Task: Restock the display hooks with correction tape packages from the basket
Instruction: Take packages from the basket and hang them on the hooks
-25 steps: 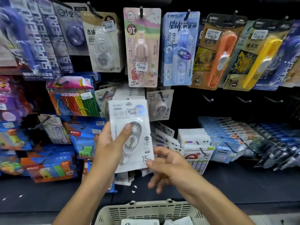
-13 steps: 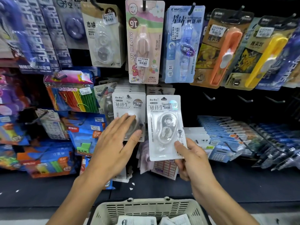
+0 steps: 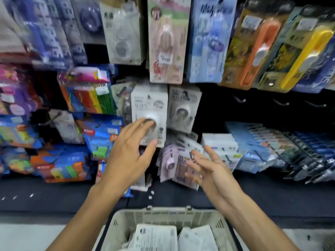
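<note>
Two stacks of white correction tape packages hang side by side on hooks in the middle of the display: the left stack [image 3: 149,105] and the right stack [image 3: 183,109]. My left hand [image 3: 130,151] is spread open, its fingertips touching the lower part of the left stack. Below the right stack my right hand [image 3: 208,167] is open, palm turned inward, holding nothing. The beige basket [image 3: 161,214] sits at the bottom centre, with more white packages [image 3: 155,236] lying face down inside. The frame is blurred by motion.
Long carded pens and tapes hang on the top row, among them a pink one [image 3: 165,38] and an orange one [image 3: 253,44]. Colourful packs [image 3: 87,95] fill the left. Several bare hooks [image 3: 239,99] stick out at the right above flat stock [image 3: 272,142].
The package my right hand was holding half a second ago now hangs on the right hook, and that hand has dropped away empty. My left hand stays on the left stack.
</note>
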Demonstrator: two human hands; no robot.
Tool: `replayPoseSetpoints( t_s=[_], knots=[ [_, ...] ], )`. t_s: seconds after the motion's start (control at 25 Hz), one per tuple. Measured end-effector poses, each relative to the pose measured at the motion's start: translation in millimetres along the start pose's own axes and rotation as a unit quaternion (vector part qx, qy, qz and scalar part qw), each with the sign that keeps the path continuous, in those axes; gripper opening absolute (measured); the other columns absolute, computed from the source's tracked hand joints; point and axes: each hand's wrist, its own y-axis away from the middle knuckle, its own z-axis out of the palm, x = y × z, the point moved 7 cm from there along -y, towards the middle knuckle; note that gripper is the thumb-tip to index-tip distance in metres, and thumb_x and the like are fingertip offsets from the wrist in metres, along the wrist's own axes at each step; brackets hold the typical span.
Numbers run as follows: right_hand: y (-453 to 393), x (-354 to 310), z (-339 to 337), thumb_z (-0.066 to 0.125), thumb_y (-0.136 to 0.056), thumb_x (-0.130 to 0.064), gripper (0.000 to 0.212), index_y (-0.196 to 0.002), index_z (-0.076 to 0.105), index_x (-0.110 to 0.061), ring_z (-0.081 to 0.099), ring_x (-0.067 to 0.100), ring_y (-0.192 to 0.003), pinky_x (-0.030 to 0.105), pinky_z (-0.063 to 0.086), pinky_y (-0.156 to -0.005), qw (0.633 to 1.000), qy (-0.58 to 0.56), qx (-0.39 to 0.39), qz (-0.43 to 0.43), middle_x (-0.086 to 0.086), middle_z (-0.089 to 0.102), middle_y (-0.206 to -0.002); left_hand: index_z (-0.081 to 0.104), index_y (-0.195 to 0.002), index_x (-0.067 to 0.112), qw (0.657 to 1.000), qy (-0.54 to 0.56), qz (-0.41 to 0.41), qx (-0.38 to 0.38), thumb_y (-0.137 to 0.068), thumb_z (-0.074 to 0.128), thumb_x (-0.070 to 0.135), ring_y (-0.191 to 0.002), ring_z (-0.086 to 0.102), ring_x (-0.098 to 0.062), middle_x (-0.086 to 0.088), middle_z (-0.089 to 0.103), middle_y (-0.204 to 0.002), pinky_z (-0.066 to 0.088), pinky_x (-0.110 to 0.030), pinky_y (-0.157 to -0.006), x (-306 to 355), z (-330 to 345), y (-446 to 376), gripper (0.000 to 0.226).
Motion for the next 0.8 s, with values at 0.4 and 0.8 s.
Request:
replayPoseSetpoints(
  t_s=[0.4, 0.8],
  knots=[
    [21, 264, -93, 0.065, -0.096, -0.025, 0.031, -0.125, 0.059, -0.017, 0.062, 0.02, -0.089, 0.026, 0.045, -0.066, 0.713, 0.615, -0.184, 0.282, 0.009, 0.065, -0.127, 0.034, -0.154, 0.034, 0.709, -0.223, -0.113, -0.66, -0.1, 0.055, 0.046, -0.143, 0.04, -0.02, 0.005, 0.038, -0.16, 0.036, -0.037, -0.115, -101, 98, 188, 0.06],
    [-22, 320, -153, 0.072, -0.084, -0.048, 0.042, -0.102, 0.064, -0.012, 0.067, 0.024, -0.087, 0.031, 0.052, -0.076, 0.741, 0.6, 0.001, 0.301, 0.012, 0.072, -0.11, 0.034, -0.155, 0.033, 0.737, -0.186, -0.132, -0.636, -0.101, 0.053, 0.044, -0.141, 0.043, -0.021, 0.001, 0.043, -0.158, 0.037, -0.029, -0.105, -137, 109, 202, 0.058]
  ],
)
